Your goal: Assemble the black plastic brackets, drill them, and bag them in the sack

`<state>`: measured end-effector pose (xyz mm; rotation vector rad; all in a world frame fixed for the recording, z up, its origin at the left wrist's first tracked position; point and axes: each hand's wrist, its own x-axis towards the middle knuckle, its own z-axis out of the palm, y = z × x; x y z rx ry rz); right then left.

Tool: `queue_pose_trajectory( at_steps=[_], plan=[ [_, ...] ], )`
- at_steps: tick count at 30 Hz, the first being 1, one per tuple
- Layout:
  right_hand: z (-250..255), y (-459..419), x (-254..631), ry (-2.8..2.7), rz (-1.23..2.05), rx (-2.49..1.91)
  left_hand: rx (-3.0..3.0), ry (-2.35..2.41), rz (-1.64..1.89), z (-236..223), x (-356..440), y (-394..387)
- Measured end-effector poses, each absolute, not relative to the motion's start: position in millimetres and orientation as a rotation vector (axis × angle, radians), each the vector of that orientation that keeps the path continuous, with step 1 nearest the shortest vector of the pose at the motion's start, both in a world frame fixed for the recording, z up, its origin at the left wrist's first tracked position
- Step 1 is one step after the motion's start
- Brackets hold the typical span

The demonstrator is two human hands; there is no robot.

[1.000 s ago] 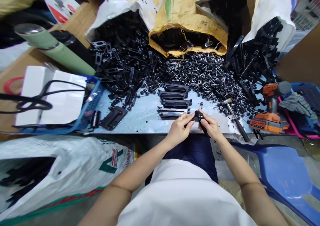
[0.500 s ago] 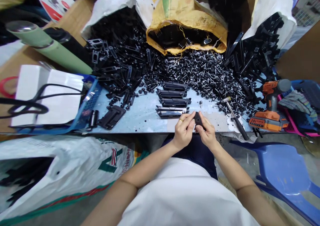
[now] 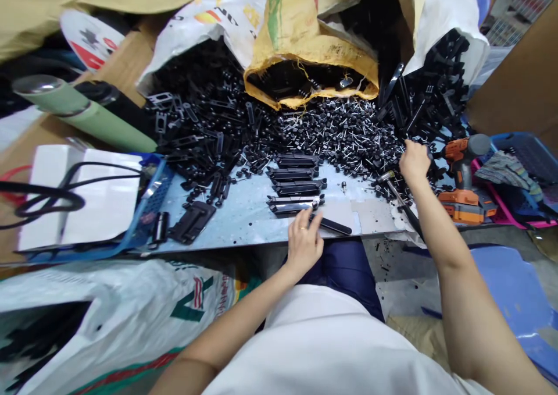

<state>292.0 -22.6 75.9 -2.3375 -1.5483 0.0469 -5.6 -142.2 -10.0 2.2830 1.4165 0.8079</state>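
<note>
My left hand (image 3: 305, 241) is at the table's front edge, fingers apart. Its fingertips touch the left end of a flat black plastic bar (image 3: 335, 226) lying on the table. Just beyond, several long black plastic assemblies (image 3: 296, 187) lie in a row. My right hand (image 3: 415, 161) is stretched out to the right, at the edge of the heap of black parts. Its fingers are curled, and what they hold, if anything, is hidden. Below it lies a hammer (image 3: 399, 197), and to its right stands an orange cordless drill (image 3: 464, 174).
A heap of black-headed screws (image 3: 335, 130) spreads before a yellow sack (image 3: 314, 46). Black plastic parts (image 3: 196, 116) are piled at the left. A blue basket (image 3: 146, 206) stands left, a pink-edged basket (image 3: 501, 200) right. A blue chair (image 3: 505, 284) is at the lower right.
Both hands held a black piece together at the table edge. Now the bar lies on the table by my left hand, and my right hand has moved away to the far right.
</note>
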Motion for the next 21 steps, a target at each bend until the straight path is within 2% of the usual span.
queue_pose_trajectory(
  at_steps=[4,7,10,14,17,19,21],
  plan=[
    [95.5,1.6,336.2,-1.5,0.149,-2.667,2.718,0.949,0.276,9.7,5.2,-118.2],
    [98.1,-5.9,333.7,-1.589,0.144,-2.62,2.777,0.998,0.07,14.6,6.8,-102.7],
    [85.1,-33.1,305.9,-2.003,0.092,-2.255,2.793,1.064,0.03,12.7,-4.2,-95.2],
    [49.0,-81.2,260.6,-2.628,0.345,-1.553,2.759,1.094,0.038,6.3,-17.8,-90.2],
    [29.5,-106.1,238.6,-2.828,0.404,-1.325,2.7,1.116,0.058,1.5,-16.9,-84.0],
    [25.0,-113.9,226.1,-2.769,0.28,-1.503,2.662,1.133,0.069,-0.3,-13.7,-79.8],
    [25.8,-117.0,212.5,-2.582,0.18,-1.884,2.637,1.143,0.066,-0.5,-12.1,-77.8]
  ],
)
